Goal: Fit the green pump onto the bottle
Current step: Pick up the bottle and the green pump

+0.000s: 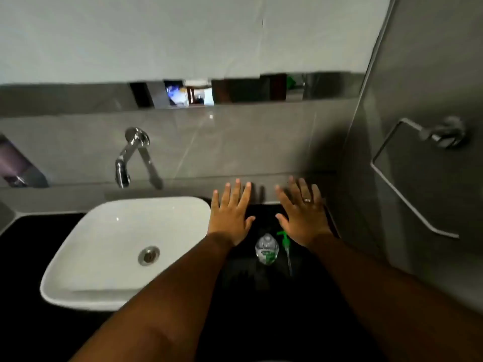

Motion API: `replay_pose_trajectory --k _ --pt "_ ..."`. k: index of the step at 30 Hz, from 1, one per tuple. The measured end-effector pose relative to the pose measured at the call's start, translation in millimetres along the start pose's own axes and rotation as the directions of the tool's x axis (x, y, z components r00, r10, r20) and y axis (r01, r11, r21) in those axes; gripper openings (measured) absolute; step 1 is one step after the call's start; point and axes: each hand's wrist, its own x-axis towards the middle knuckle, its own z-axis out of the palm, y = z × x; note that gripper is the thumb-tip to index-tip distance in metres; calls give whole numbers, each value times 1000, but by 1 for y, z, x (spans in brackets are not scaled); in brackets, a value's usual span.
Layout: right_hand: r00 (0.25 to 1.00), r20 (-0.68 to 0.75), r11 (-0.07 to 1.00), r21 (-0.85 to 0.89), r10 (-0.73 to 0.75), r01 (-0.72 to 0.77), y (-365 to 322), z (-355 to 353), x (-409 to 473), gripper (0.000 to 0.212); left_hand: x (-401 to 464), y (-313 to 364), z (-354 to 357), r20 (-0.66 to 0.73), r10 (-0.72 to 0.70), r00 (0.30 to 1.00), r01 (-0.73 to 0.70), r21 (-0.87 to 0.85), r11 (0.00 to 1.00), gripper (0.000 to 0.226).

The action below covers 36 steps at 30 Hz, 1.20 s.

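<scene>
A small clear bottle [266, 248] with a green label stands on the black counter, seen from above, with no pump on it. Just right of it lies the green pump [285, 240], its clear tube pointing toward me. My left hand [230, 215] hovers above the counter, left of and beyond the bottle, palm down, fingers spread, holding nothing. My right hand [303, 215], with a ring, is held the same way right of and beyond the pump. Neither hand touches either object.
A white square basin [78, 257] sits on the black counter [287, 322] to the left, with a chrome wall tap [130, 158] above it. A grey tiled wall rises behind. A metal towel ring [407, 178] hangs on the right wall.
</scene>
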Motion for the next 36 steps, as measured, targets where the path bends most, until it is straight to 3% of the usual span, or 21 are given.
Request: replay_pose_trajectory --k 2,6,10,12,15,20,28,30,32,34,36 --pt "982 187 999 11 40 -43 -1 24 -17 79 -16 2 27 176 -29 984 34 -26 999 96" --pt "888 418 977 4 191 -212 1 69 -51 66 -47 2 87 371 -31 928 81 -119 990 107" --pt "724 580 855 88 374 -512 8 91 -48 48 -42 10 121 407 -26 913 177 -338 924 111" --pt "671 646 796 158 364 -584 10 103 -42 44 -34 16 133 407 -25 913 228 -459 859 110" --pt "653 674 757 212 346 -619 9 119 -32 43 -23 22 147 412 -37 910 310 -619 722 104" --pt "634 680 708 237 369 -666 5 140 -13 47 -13 27 160 465 -67 883 415 -705 575 66" --pt "618 701 637 301 357 -709 12 162 5 24 0 13 160 599 -12 800 472 -617 630 84" --pt "591 725 530 366 353 -765 15 161 13 20 1 14 159 598 -10 802 475 -627 617 78" --pt "580 722 304 495 377 -814 20 150 30 13 0 15 158 592 -19 806 487 -644 589 70" --pt "619 661 112 640 424 -760 26 129 56 5 -1 17 156 596 -21 802 498 -651 573 69" --pt "685 557 -8 778 470 -628 29 102 83 10 -1 19 153 600 -21 799 505 -652 566 72"
